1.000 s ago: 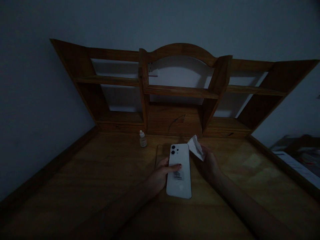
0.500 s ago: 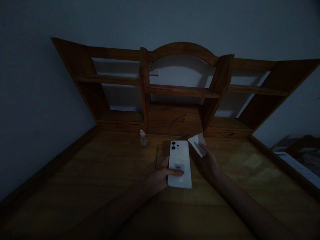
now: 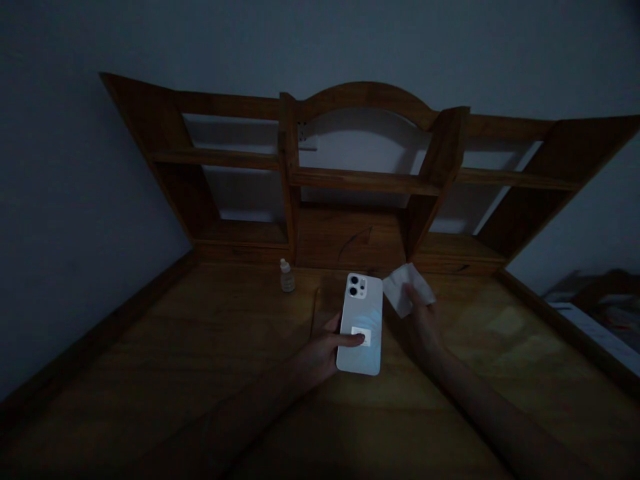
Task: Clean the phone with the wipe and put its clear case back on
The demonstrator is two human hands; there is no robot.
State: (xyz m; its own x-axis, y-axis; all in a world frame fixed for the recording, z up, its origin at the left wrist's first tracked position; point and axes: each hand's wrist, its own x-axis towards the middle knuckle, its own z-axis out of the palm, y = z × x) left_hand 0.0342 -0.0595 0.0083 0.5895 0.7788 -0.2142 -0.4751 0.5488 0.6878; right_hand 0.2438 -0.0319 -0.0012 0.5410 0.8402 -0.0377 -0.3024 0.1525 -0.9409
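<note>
A white smartphone [image 3: 361, 313] is in my left hand [image 3: 323, 347], back side up, its camera lenses at the far end. My left thumb lies across the phone's back on a small pale label [image 3: 367, 331]; the other fingers are mostly hidden beneath. To the phone's right, my right hand [image 3: 424, 323] is closed on a white tissue [image 3: 400, 293], which fans out past the fingertips. The tissue's left corner comes close to the phone's upper right edge. Partly covered by the phone and my left hand, a flat, thin-edged object [image 3: 325, 307] lies on the desk.
A small clear dropper bottle [image 3: 287, 279] with a white cap stands upright on the wooden desk [image 3: 200, 347]. Behind it rises a wooden shelf unit [image 3: 350, 180] with drawers, against the wall. At far right are a white surface [image 3: 595, 337] and dim clutter. The light is low.
The phone has tilted, its camera end swinging slightly right and its back catching more light. My right hand has shifted a little right, and the tissue now looks more spread out.
</note>
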